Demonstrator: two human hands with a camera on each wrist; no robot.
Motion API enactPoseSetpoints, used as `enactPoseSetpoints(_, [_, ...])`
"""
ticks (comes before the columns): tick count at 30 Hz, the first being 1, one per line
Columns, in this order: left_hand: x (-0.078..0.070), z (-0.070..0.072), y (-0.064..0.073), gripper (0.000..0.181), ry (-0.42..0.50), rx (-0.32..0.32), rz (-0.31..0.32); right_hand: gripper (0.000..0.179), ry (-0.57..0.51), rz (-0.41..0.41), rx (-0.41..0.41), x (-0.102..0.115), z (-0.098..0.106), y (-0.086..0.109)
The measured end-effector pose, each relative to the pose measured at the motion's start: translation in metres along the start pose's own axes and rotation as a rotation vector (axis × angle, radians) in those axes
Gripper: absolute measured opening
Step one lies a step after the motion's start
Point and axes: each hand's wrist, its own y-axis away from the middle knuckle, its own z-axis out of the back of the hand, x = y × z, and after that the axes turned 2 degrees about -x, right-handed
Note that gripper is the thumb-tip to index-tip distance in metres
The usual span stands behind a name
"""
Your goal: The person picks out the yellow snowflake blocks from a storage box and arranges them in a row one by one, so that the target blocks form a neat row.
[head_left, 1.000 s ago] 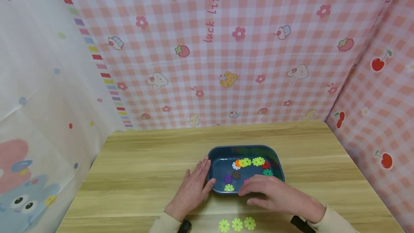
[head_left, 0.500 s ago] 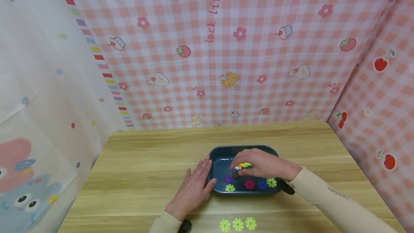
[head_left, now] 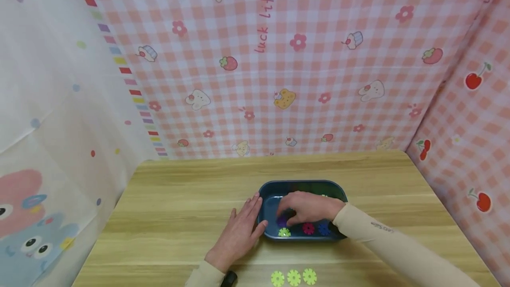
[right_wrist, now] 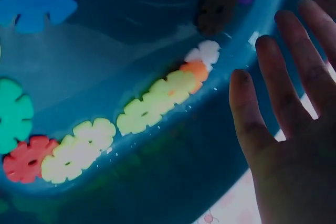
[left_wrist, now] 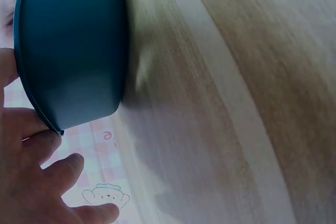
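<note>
My left hand (head_left: 239, 234) lies against the left end of a dark blue tray (head_left: 303, 181), its fingers straight and touching the rim. My right hand (head_left: 308, 207) reaches down inside the tray, fingers bent loosely over a purple notched plastic disc (head_left: 282, 222). In the right wrist view the fingers (right_wrist: 268, 61) are spread beside the tray wall, with no disc seen between them. Near them lie a brown disc (right_wrist: 216, 9), a white one (right_wrist: 206, 53) and an orange one (right_wrist: 195, 73). A yellow-green disc (head_left: 284, 232) sits at the tray's front left.
Elsewhere in the tray are a pink disc (head_left: 308, 228), a blue disc (head_left: 324, 229), a green disc (right_wrist: 13, 116), a red disc (right_wrist: 29, 158) and several yellow-green ones (right_wrist: 79, 150). Three yellow-green discs (head_left: 294, 277) lie in a row on the wooden table (head_left: 191, 194) in front.
My right hand has moved from the tray's front edge into the tray, then left and down toward the purple disc. The left hand stays on the tray's left end.
</note>
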Motion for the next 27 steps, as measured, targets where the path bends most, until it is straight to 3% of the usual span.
enactPoseSetpoints(6, [0.001,0.000,-0.001,0.065,-0.001,0.004,0.006,0.026,0.036,-0.066,0.045,0.000,-0.012,-0.012])
enactPoseSetpoints(12, [0.001,0.000,0.000,0.065,0.010,0.009,0.005,0.030,0.088,-0.072,0.043,0.000,-0.019,-0.018])
enactPoseSetpoints(27, [-0.003,0.003,-0.002,0.065,-0.003,0.023,0.019,0.026,0.038,-0.070,-0.021,-0.017,-0.015,-0.008])
